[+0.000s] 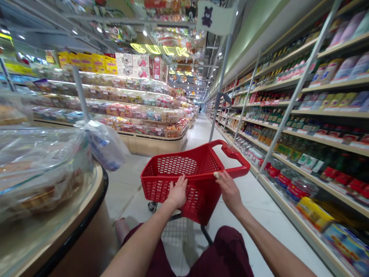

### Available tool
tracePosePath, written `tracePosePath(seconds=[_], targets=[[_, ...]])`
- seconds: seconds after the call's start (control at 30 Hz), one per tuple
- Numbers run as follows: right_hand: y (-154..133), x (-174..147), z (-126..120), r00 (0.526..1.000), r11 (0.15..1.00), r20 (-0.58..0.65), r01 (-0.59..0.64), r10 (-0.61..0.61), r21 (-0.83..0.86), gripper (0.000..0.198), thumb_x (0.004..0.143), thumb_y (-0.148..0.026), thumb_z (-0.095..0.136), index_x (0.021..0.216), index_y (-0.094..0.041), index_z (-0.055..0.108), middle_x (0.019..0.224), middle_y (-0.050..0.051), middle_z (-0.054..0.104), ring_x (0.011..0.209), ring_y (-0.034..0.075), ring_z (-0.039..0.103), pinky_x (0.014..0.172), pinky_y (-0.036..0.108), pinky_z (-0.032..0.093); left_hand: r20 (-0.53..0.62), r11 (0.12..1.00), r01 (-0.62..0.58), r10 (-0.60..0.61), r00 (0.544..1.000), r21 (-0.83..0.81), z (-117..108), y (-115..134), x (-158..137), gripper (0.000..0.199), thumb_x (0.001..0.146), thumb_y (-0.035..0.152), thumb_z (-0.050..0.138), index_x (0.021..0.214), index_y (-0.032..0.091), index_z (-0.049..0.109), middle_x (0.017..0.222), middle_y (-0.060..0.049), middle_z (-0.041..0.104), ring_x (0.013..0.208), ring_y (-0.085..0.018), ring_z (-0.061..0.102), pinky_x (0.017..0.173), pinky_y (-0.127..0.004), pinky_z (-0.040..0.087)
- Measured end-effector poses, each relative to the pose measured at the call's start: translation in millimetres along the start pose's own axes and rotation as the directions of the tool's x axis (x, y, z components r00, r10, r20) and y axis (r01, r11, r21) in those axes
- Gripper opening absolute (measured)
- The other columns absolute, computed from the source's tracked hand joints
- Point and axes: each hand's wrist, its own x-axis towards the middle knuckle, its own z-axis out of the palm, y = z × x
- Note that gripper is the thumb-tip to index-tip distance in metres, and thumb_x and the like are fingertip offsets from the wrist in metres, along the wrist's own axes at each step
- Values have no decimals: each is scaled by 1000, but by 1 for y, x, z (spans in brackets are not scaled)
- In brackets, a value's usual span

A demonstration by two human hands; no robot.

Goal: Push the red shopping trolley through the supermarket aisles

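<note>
The cart (205, 194) stands crosswise before you, floor (125, 179) between it and the counter's edge (105, 186) on its left and the shelves (325, 142) on its right. Your left hand (178, 193) lies spread on its near rim (201, 175); your right hand (230, 189) curls there by a white scrap (216, 175), whether pinching I can't tell.
</note>
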Motion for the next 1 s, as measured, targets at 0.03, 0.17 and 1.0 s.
tracePosePath(seconds=[0.03, 0.17, 1.0], targets=[[1, -1, 1, 1000, 1000, -2, 14, -14, -4, 27, 84, -10, 38, 93, -17, 62, 119, 10, 54, 123, 20, 33, 96, 43, 39, -3, 1000, 1, -2, 1000, -4, 0, 0, 0, 70, 65, 9, 34, 133, 11, 20, 145, -7, 6, 132, -19, 7, 103, -53, 15], [-7, -20, 13, 976, 986, 146, 153, -161, 67, 27, 87, -16, 37, 84, -21, 64, 113, 6, 59, 120, 16, 39, 92, 36, 44, 2, 1000, -6, 6, 1000, -21, 2, 0, 0, 70, 64, 9, 35, 132, 12, 22, 145, -7, 9, 132, -20, 9, 102, -53, 17], [-60, -13, 74, 963, 981, 225, 113, -147, 157, 23, 85, -16, 40, 89, -18, 63, 113, 10, 58, 121, 20, 38, 90, 39, 43, -50, 991, 105, -109, 993, -82, -5, -72, -4, 70, 63, 4, 34, 131, 16, 26, 142, -8, 22, 131, -19, 16, 102, -55, 9]])
